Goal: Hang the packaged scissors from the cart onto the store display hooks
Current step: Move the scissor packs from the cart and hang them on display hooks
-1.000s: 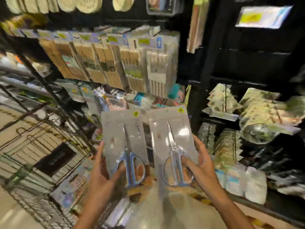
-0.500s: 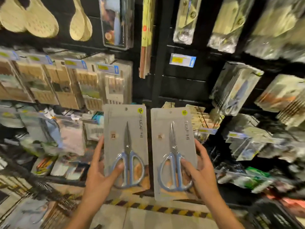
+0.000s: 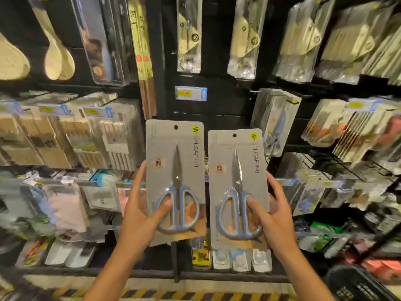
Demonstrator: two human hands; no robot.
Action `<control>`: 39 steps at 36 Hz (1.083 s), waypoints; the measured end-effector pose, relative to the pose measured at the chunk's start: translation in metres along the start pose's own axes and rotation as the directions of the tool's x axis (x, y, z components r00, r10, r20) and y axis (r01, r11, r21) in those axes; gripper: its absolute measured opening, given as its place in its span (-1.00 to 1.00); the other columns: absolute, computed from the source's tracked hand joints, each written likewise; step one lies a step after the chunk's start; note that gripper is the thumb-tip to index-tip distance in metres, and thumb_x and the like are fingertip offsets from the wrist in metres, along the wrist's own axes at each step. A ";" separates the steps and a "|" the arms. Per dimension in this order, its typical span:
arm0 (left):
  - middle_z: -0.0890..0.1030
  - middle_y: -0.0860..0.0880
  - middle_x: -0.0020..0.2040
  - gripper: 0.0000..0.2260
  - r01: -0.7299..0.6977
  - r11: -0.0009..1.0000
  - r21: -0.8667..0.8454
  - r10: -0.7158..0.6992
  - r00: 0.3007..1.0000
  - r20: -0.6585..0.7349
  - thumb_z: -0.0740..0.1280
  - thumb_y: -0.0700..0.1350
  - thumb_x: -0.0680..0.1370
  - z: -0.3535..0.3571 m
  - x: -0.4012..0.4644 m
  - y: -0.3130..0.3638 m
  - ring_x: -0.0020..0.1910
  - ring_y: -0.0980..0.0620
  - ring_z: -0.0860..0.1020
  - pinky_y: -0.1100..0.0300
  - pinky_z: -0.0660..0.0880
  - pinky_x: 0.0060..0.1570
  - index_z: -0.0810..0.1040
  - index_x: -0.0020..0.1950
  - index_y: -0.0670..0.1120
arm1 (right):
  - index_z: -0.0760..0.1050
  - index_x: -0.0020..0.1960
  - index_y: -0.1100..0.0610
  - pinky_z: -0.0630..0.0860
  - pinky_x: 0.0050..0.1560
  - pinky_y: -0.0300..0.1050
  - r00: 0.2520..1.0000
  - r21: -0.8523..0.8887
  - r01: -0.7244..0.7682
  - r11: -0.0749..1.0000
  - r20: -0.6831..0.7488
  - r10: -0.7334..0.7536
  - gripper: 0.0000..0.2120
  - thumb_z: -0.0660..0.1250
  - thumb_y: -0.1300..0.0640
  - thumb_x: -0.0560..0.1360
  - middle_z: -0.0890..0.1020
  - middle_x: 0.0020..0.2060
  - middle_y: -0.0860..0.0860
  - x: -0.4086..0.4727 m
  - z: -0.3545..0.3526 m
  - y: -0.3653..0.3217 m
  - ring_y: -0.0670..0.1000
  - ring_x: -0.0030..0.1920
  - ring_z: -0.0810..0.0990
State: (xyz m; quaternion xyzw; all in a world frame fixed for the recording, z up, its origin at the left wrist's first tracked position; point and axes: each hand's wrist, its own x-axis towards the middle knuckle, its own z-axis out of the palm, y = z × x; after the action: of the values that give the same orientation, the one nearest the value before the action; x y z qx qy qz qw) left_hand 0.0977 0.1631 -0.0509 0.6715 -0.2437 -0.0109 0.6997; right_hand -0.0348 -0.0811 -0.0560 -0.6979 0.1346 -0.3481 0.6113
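Left hand [image 3: 138,216] and right hand [image 3: 274,216] each grip 1 grey carded blue-handled scissors pack [image 3: 175,181] [image 3: 237,187]; thread each punched hole squarely onto the hook of matching stock [image 3: 274,122].

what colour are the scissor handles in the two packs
Light blue handles on both grey carded scissor packs, clearest in the head view.

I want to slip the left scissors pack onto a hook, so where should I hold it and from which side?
Keep the left hand's grip low on the left scissors pack, from its left edge, thumb over the blue handle. The card stands upright with its hang hole at the top, so a low side grip likely leaves that hole free for the hook.
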 end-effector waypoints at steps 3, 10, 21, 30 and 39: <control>0.50 0.38 0.37 -0.16 -0.034 0.999 -0.009 0.034 0.999 0.011 0.48 -0.28 0.49 0.035 0.013 0.008 0.33 0.21 0.54 0.24 0.54 0.25 0.19 0.56 0.34 | 0.29 0.48 -0.10 0.66 -0.24 -0.12 0.999 0.016 0.030 0.999 -0.012 -0.030 -0.39 0.37 0.31 0.55 0.73 -0.04 -0.11 0.020 -0.024 0.000 -0.03 -0.21 0.67; 0.63 0.23 0.27 -0.16 -0.056 0.997 -0.050 0.057 0.998 0.003 0.43 -0.37 0.50 0.098 0.038 0.018 0.23 0.16 0.63 0.28 0.61 0.06 0.20 0.57 0.29 | 0.31 0.45 -0.13 0.62 -0.23 -0.28 0.998 0.031 0.062 0.998 -0.016 -0.061 -0.42 0.38 0.31 0.56 0.68 0.05 -0.27 0.068 -0.074 0.006 -0.16 -0.16 0.68; 0.56 0.09 0.40 -0.18 -0.067 0.998 -0.016 0.067 0.997 -0.027 0.46 -0.25 0.47 0.142 0.061 0.019 0.32 0.08 0.58 0.10 0.57 0.23 0.20 0.56 0.31 | 0.31 0.45 -0.12 0.60 -0.01 -0.30 0.995 0.030 0.069 0.997 0.072 -0.071 -0.41 0.40 0.29 0.55 0.65 0.14 -0.27 0.129 -0.105 0.032 -0.17 0.12 0.66; 0.56 0.15 0.39 -0.18 -0.082 0.996 0.045 0.084 0.995 -0.048 0.46 -0.27 0.49 0.137 0.092 0.013 0.33 0.06 0.58 -0.01 0.58 0.26 0.18 0.58 0.29 | 0.30 0.44 -0.15 0.60 0.07 -0.28 0.995 0.043 0.046 0.998 0.086 -0.049 -0.40 0.42 0.26 0.54 0.62 0.22 -0.16 0.174 -0.093 0.045 -0.14 0.18 0.64; 0.60 0.29 0.29 -0.16 -0.089 0.996 0.026 0.090 0.995 -0.038 0.47 -0.22 0.46 0.130 0.118 0.009 0.25 0.13 0.61 0.22 0.63 0.10 0.18 0.58 0.30 | 0.29 0.52 0.02 0.60 0.08 -0.30 0.995 -0.020 0.072 0.997 0.066 -0.070 -0.38 0.42 0.27 0.54 0.59 0.18 -0.25 0.198 -0.072 0.040 -0.29 0.15 0.60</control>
State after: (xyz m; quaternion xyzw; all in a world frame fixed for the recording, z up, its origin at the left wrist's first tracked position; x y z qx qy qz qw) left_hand 0.1533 0.0023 -0.0068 0.6685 -0.2599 0.0365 0.6958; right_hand 0.0707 -0.2665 -0.0291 -0.7202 0.0934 -0.3450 0.5946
